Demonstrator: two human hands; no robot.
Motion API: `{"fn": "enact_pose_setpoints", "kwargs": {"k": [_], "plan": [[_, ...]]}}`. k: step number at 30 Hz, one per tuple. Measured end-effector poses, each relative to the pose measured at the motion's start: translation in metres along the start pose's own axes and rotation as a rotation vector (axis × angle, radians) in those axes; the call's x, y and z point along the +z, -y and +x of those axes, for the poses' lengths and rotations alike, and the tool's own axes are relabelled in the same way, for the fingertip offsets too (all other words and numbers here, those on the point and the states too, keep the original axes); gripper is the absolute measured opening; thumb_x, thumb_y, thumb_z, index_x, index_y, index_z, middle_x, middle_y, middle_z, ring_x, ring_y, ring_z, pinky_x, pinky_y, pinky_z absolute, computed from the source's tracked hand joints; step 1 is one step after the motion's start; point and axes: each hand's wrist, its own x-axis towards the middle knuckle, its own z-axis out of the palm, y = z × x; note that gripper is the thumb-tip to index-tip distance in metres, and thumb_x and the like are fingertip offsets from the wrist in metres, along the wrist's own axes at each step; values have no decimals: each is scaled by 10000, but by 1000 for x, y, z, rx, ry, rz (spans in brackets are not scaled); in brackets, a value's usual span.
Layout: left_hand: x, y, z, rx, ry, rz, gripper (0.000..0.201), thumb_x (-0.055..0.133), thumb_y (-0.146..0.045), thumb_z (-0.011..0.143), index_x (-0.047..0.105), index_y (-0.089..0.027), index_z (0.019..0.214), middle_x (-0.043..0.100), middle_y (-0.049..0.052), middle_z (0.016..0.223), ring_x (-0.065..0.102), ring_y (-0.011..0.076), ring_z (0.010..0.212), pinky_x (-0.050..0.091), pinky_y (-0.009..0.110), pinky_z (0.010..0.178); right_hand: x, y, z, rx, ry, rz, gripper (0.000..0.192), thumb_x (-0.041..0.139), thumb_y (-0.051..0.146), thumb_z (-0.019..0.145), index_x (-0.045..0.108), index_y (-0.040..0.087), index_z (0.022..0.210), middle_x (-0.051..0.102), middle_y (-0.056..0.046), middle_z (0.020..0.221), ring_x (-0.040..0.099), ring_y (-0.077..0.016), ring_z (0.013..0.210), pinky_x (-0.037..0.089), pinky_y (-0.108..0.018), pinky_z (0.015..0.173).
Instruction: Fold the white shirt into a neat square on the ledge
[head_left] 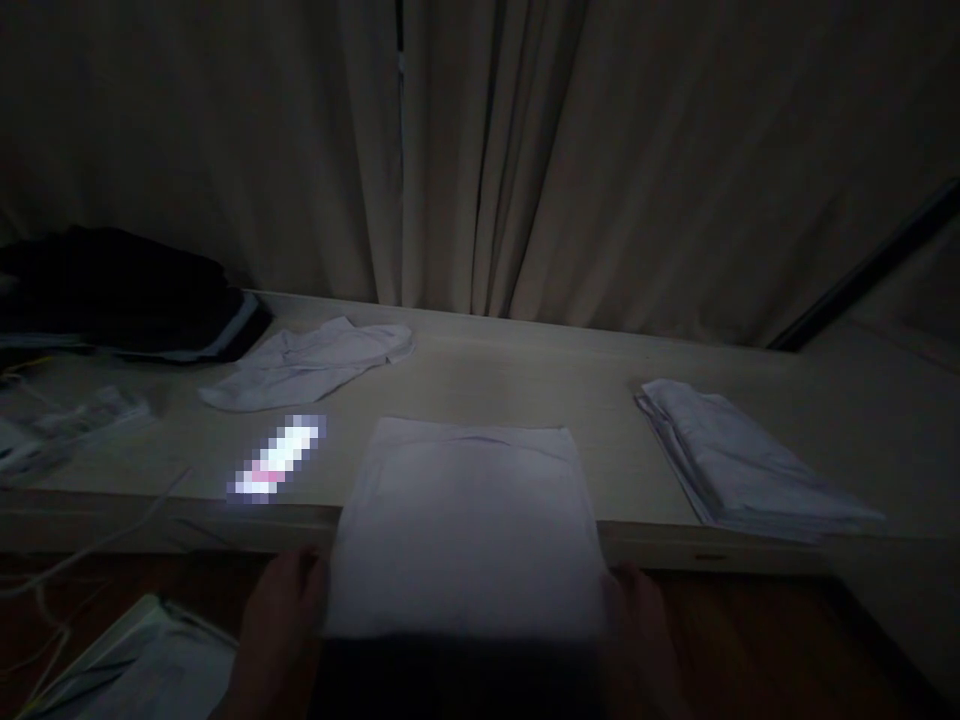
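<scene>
At lower centre of the frame, a folded white cloth [466, 530] is overhanging the desk [510, 370]. The left hand [296, 590] is gripping its left border, the right hand [636, 605] its right; the cloth is lying midway between, neither hand being nearer, its long axis not showing clearly.

front cloth [465, 530]: white, perhaps lilac-tinged, too dim; curtains [637, 180]: beige-brown; desktop [510, 385]: cream; pile [120, 285]: mostly black

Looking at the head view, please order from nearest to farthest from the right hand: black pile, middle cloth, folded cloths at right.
1. Middle cloth, at the right hand.
2. Folded cloths, right side.
3. Black pile, far left.
</scene>
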Motion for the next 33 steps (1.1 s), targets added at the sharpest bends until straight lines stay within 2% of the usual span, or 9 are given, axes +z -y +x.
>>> {"fn": "enact_pose_setpoints", "kwargs": {"k": [2, 5, 7, 9, 14, 21, 25, 29, 33], "plan": [[18, -8, -8, 212, -49, 114, 491, 317, -448, 855, 572, -141, 1141, 601, 174, 1214, 546, 297, 1147, 419, 471, 997, 14, 6, -6, -126, -61, -128, 571, 383, 539, 809, 600, 114, 1123, 589, -210, 1211, 531, -327, 1145, 412, -483, 982], [57, -15, -17, 461, 13, 273, 480, 362, -414, 852, 576, -176, 1209, 531, 161, 1346, 440, 330, 1283, 325, 548, 1072, 42, 16, -11, -312, -78, -240, 607, 341, 513, 854, 519, 94, 1255, 441, -199, 1399, 382, -329, 1312, 325, -512, 1075], [79, -17, -23, 480, 42, 351, 486, 386, -407, 850, 563, -182, 1243, 512, 161, 1368, 403, 352, 1312, 297, 587, 1078, 60, 19, -13, -335, -51, -284, 622, 310, 515, 875, 493, 93, 1293, 418, -193, 1425, 361, -320, 1335, 323, -509, 1085], [91, -18, -28, 441, 2, 377, 496, 382, -397, 861, 536, -172, 1275, 472, 163, 1403, 370, 342, 1337, 294, 565, 1091, 71, 19, -14, -304, -6, -301, 629, 278, 511, 889, 481, 91, 1311, 444, -193, 1410, 394, -311, 1320, 349, -508, 1071], [93, -15, -26, 464, -70, 377, 497, 345, -375, 884, 534, -144, 1282, 419, 173, 1440, 337, 316, 1361, 305, 495, 1111, 75, 16, -12, -273, 47, -294, 634, 284, 505, 888, 445, 96, 1346, 451, -170, 1413, 408, -297, 1315, 351, -506, 1075], [105, -2, -6, 465, 52, 407, 517, 381, -451, 863, 524, -212, 1299, 467, 125, 1416, 379, 309, 1338, 363, 495, 1077, 75, 22, -4, -247, 84, -246, 632, 324, 477, 860, 470, 61, 1312, 459, -197, 1397, 418, -309, 1304, 340, -496, 1084], [102, -9, -11, 466, -23, 393, 504, 372, -410, 871, 528, -185, 1294, 462, 133, 1419, 330, 296, 1368, 311, 481, 1113, 77, 18, -5, -256, 64, -199, 643, 307, 504, 864, 466, 67, 1309, 469, -192, 1386, 418, -299, 1302, 323, -488, 1095], [92, -19, -19, 452, -39, 354, 495, 359, -416, 876, 559, -181, 1264, 484, 147, 1397, 389, 310, 1330, 339, 492, 1091, 75, 14, -8, -273, 43, -154, 657, 304, 519, 863, 451, 64, 1314, 456, -195, 1392, 415, -297, 1300, 317, -481, 1098], [84, -28, -28, 422, -106, 276, 476, 352, -384, 886, 548, -184, 1270, 464, 134, 1416, 368, 293, 1345, 311, 479, 1108, 71, 14, -12, -264, 62, -116, 688, 315, 548, 852, 453, 52, 1308, 463, -209, 1381, 410, -303, 1301, 313, -490, 1097]]}}
